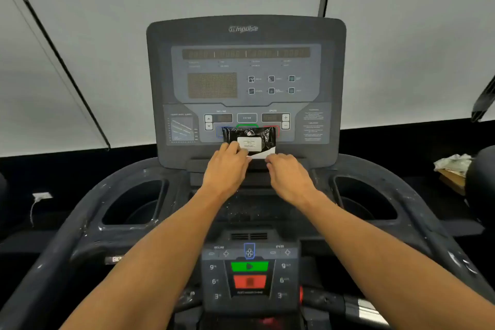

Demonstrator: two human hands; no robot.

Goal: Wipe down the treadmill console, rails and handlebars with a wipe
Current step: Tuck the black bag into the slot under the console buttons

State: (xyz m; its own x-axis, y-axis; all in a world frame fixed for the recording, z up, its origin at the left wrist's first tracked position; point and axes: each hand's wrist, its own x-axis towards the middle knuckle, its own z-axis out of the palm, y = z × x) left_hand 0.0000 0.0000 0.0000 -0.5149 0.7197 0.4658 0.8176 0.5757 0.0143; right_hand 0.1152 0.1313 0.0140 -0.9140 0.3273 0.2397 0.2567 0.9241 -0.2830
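Observation:
A black packet of wipes with a white label leans against the lower part of the treadmill console, resting on its ledge. My left hand holds the packet at its lower left corner. My right hand pinches a white wipe that sticks out from the packet's lower right. The handlebars curve down on both sides, dusty and speckled. A lower control panel with green and red buttons sits between my forearms.
Two deep cup holders flank the console. White blinds fill the wall behind. A box with crumpled white material stands at the right edge. A small white object with a cord lies at the left.

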